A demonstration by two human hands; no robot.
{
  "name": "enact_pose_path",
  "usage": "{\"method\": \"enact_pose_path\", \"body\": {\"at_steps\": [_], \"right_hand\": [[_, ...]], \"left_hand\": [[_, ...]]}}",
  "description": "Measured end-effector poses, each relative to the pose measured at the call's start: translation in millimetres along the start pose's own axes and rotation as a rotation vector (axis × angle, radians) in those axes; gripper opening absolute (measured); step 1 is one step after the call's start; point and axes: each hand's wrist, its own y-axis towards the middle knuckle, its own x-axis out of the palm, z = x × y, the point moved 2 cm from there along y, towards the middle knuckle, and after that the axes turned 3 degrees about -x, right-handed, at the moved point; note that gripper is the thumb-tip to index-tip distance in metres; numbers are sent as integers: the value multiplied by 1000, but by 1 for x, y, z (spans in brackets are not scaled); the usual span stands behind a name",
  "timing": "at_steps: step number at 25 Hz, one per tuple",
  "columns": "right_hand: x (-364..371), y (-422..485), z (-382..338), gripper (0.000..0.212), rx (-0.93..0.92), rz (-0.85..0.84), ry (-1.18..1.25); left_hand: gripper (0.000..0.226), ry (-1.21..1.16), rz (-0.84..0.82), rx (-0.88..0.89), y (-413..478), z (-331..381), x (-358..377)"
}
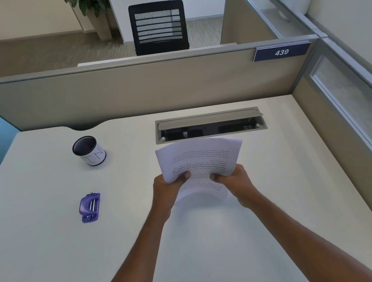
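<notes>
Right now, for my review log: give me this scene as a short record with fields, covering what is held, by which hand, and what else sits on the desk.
held item: printed paper sheets, bowed, over the desk
left grip: pinches the sheets' near left edge, thumb on top
right grip: pinches the near right edge, thumb on top
left of the sheets: purple hole punch, untouched
far left: mesh pen cup, upright
beyond the sheets: cable tray, lid open
partition sign: 439
</notes>
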Motion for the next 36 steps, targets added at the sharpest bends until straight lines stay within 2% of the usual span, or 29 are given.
{"method": "enact_pose_path", "body": {"at_steps": [3,8,12,16,22,27,30,33,34,36], "right_hand": [[-4,1,-1,34,1,-37,-9],[-20,-1,6,31,45,-77,32],[-23,-2,16,34,136,-2,242],[-6,-4,16,30,205,27,467],[9,-2,7,39,159,33,512],[-15,1,7,38,165,75,431],[-36,2,5,36,162,99,339],[-50,4,-1,34,139,111,213],[-52,4,-4,31,126,108,170],[-52,5,-9,26,89,88,85]], "left_hand": [[33,-43,26,-18,1,3,0],[46,-297,17,-58,4,16,-9],[45,-507,-2,-126,7,18,-12],[57,-651,15,-192,6,14,1],[58,-692,36,-279,-7,3,26],[58,-707,85,-246,2,11,3],[40,-616,139,-196,20,21,-34],[20,-278,132,-136,34,33,-66],[23,-146,81,-120,37,36,-70],[48,41,-65,-112,39,37,-69]]}}
